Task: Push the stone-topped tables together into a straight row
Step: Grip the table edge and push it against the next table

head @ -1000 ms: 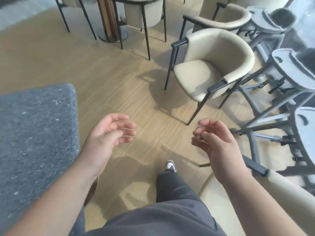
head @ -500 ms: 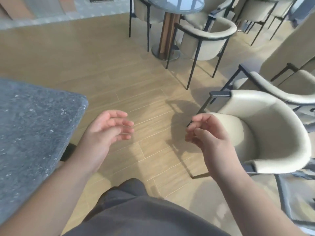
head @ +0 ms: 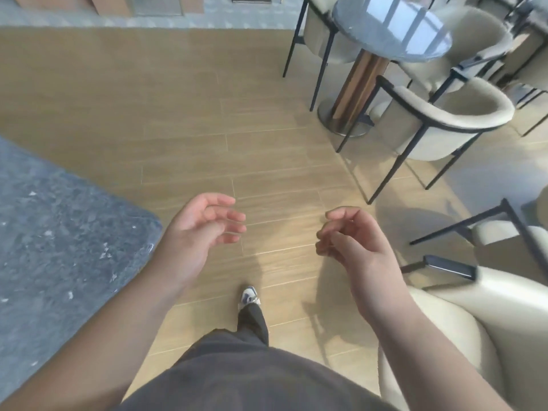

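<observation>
Beside the stone-topped table (head: 59, 232), both hands, left (head: 198, 232) and right (head: 353, 241), hang loosely curled, empty.

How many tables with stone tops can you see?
2. A dark grey speckled stone-topped table sits at the left edge, and a round glossy grey stone-topped table stands at the top right among chairs. More may be out of view.

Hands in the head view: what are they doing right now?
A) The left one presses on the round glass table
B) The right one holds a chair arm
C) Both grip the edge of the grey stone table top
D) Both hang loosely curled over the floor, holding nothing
D: the left hand and right hand float over the wooden plank floor, fingers relaxed, clear of the grey speckled stone table top.
</observation>
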